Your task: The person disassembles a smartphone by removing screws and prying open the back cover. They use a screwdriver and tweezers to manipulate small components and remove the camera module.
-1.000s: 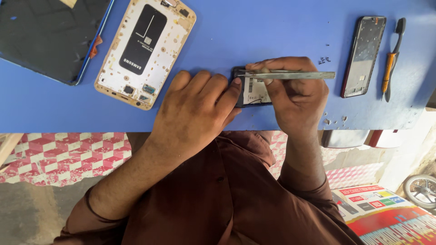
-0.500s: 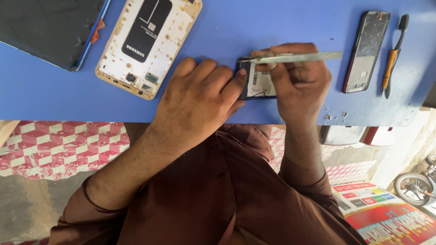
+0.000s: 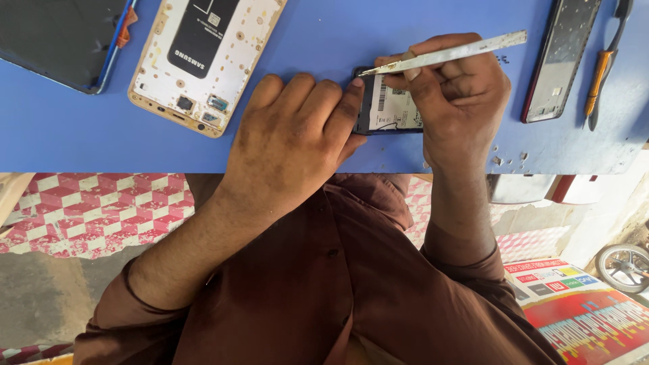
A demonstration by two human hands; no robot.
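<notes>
so there's a small dark phone (image 3: 389,105) lying opened up on the blue bench (image 3: 324,40), right near the front edge, about in the middle. left hand (image 3: 297,135) is flat on the bench with the fingertips pressed against the phone's left side, pinning it, not really wrapped around anything. right hand (image 3: 460,94) sits over the phone's right half and hides most of it; its grip is pinched together on a pair of metal tweezers (image 3: 453,53), tips pointing down at the phone's top left corner.

around it: a gold and white phone frame with a black panel (image 3: 203,61) off to the left, a dark tablet with a blue edge (image 3: 61,40) further left in the corner. on the right, well apart, a black phone frame (image 3: 561,61) and beside it a tool with an orange and black handle (image 3: 605,64). a few tiny screws or bits (image 3: 507,159) are scattered near the right wrist.
</notes>
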